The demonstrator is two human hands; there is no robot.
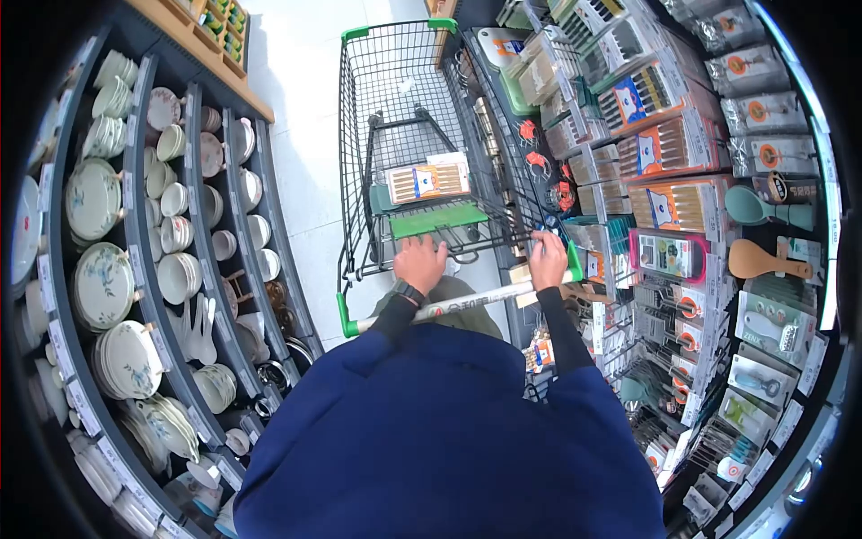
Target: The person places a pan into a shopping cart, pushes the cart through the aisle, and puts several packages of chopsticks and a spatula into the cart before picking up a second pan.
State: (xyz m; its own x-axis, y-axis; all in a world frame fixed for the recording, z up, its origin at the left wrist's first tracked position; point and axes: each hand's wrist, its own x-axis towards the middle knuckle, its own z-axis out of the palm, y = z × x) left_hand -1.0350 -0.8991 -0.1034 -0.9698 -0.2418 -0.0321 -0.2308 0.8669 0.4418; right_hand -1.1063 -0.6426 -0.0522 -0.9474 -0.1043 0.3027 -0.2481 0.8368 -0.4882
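A wire shopping cart [401, 88] with green corner pieces stands in front of me, its pale handlebar [480, 301] close to my body. My left hand [419, 262], with a dark watch at the wrist, is closed over the cart's near wire rim beside a green flap [438, 218]. On the right side, my right hand [548, 260] is closed on the rim just ahead of the handlebar. Its fingertips are partly hidden. Inside the cart lies a pack of chopsticks [429, 181] with an orange and blue label. Part of a teal item [382, 198] shows beneath it.
Shelves on the left carry stacked plates [93, 199], bowls [179, 277] and white spoons [199, 328]. Racks on the right hold packaged chopsticks [663, 151], a wooden rice paddle [763, 260] and a teal ladle [763, 208]. A pale tiled floor [296, 135] runs between them.
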